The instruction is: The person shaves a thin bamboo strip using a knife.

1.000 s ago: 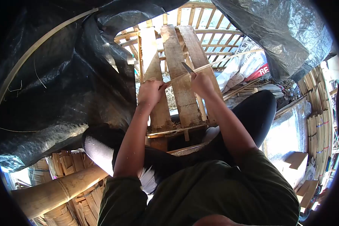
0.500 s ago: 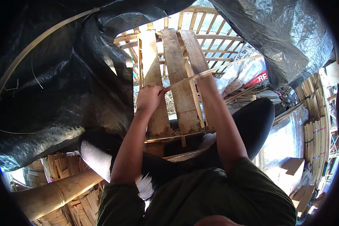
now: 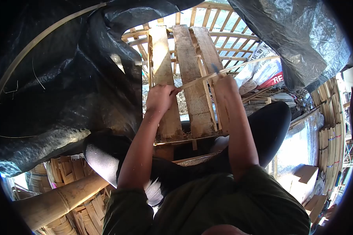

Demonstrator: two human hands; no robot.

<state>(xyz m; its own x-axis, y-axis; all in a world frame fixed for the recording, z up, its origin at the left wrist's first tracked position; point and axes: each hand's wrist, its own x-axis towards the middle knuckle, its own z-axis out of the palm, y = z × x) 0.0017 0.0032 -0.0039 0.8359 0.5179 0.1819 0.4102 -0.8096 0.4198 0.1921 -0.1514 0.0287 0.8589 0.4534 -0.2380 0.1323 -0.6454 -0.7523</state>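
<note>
"Over the three wooden planks [image 3: 194, 102], what do the hands hold?"

"The left hand [image 3: 159, 98] has its fingers clenched around one end of a thin bamboo strip [image 3: 196, 82]."

"And the right hand [image 3: 226, 84]?"

"Its fingers are curled on a knife [image 3: 215, 69], whose handle they hide; the blade, blurred, sticks out beyond the knuckles, by the strip. I cannot tell whether the edge touches it."

"Where does the strip run?"

"Slantwise across the planks, past the right hand and in front of the printed sack [image 3: 259, 71], its far end near the grey plastic sheet [image 3: 298, 43]. Black plastic sheeting [image 3: 51, 86] hangs on the left."
</note>
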